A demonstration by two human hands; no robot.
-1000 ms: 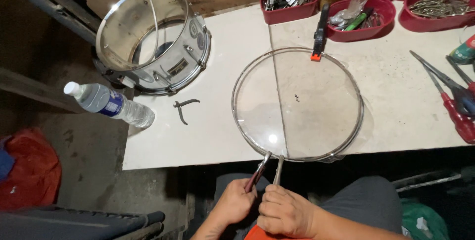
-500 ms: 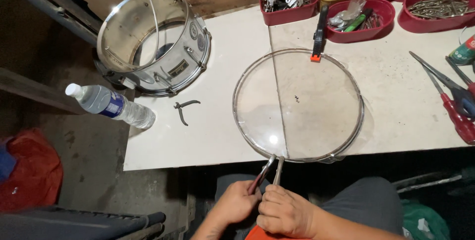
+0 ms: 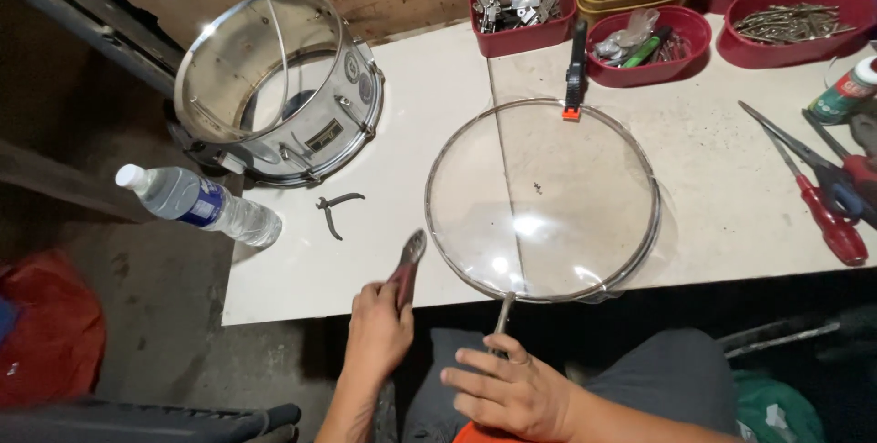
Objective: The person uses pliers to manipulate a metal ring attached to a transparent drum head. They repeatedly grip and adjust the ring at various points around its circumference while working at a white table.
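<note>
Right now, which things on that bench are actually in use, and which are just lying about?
In use:
left hand holding pliers
right hand on a metal rod
clear drumhead

Lying about:
drum shell
water bottle
small pliers
clamp
red trays
scissors

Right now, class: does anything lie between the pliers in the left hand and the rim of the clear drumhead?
Nothing visible does. The left hand holds the red-handled pliers tip up, just left of the clear drumhead. Only bare white table shows between tip and rim. The small black cutters lie further left, out of that gap.
</note>
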